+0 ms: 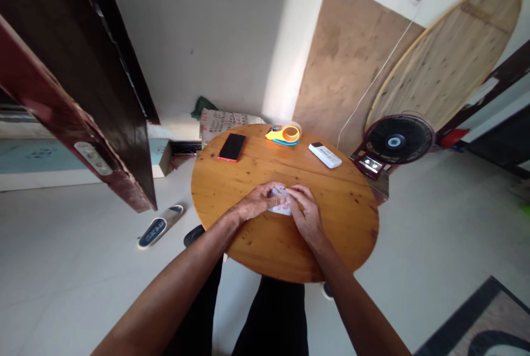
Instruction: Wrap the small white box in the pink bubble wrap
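Between my two hands is a small white packet with reddish print (281, 208), low over the middle of the round wooden table (348, 223). My left hand (260, 201) grips its left side, thumb across the front and fingers curled behind. From the right, my right hand (305, 210) closes on the upper right edge with thumb and fingertips. Fingers cover much of the packet, so whether it is a box or a folded bag I cannot tell.
On the table's far side lie a phone with a red edge (232, 147), an orange tape dispenser (285, 134) and a white remote-like device (325, 155). A black fan (397, 141) stands beyond the right edge. A door (120, 174) stands at left; a slipper (160, 227) lies on the floor.
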### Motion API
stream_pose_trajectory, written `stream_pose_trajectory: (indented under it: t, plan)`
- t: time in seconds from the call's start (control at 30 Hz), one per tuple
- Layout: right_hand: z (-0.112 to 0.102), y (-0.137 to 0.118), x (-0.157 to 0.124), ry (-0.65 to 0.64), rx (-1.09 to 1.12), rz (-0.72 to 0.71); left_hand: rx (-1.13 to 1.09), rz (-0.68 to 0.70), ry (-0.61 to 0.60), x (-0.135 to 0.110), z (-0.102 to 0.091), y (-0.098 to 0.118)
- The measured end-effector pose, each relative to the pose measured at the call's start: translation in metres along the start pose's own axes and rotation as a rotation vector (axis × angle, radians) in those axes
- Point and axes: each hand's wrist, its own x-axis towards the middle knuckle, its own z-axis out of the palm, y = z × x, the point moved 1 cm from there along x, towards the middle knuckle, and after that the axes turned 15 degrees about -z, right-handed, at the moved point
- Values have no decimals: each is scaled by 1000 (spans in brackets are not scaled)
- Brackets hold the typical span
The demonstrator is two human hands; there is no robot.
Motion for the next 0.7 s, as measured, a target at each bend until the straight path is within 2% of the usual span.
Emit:
stream_pose_trajectory:
  t: [0.17,0.4,0.57,0.7]
  plan:
    - [-4,2,2,35,63,34,-67,-24,-56,3,0,-2]
    - [-12,3,19,-73,87,80,-41,-9,-120,5,0,-1]
    - [-12,-5,22,-154,8,40,1,-40,-55,2,1,3]
    - [-12,-19,14,-124,-105,-24,-14,-50,-10,0,1,4]
